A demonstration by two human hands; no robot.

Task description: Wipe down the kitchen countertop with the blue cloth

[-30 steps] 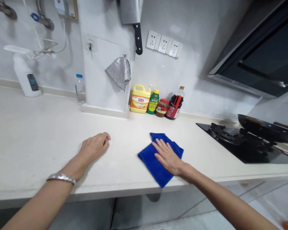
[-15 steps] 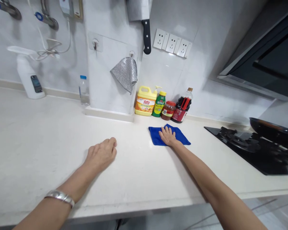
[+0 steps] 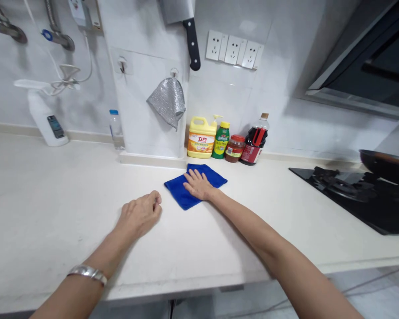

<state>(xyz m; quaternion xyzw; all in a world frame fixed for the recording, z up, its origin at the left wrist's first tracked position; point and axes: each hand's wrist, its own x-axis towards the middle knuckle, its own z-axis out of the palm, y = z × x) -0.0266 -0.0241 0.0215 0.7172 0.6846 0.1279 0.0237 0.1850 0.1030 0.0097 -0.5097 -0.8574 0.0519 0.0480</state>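
A blue cloth (image 3: 182,192) lies spread on the white countertop (image 3: 173,252), close to the foot of the wall pillar. My right hand (image 3: 198,183) rests flat on it, palm down with the fingers apart, covering part of the fabric. Left of the cloth, my left hand (image 3: 140,214) leans on the counter with its fingers curled in. Nothing shows in that hand, and a silver bracelet (image 3: 88,273) circles the wrist.
Behind the cloth stand a yellow detergent jug (image 3: 201,139), a green bottle (image 3: 221,141), a red-lidded jar (image 3: 234,149) and a dark sauce bottle (image 3: 253,144). A black stove (image 3: 349,195) bearing a pan (image 3: 387,166) is at right; a white spray bottle (image 3: 48,117) and water bottle (image 3: 116,130) are at left.
My right hand has slid left across the counter with the blue cloth beneath it, bringing it nearer my left hand. My left hand stays in place, and the view has shifted slightly.
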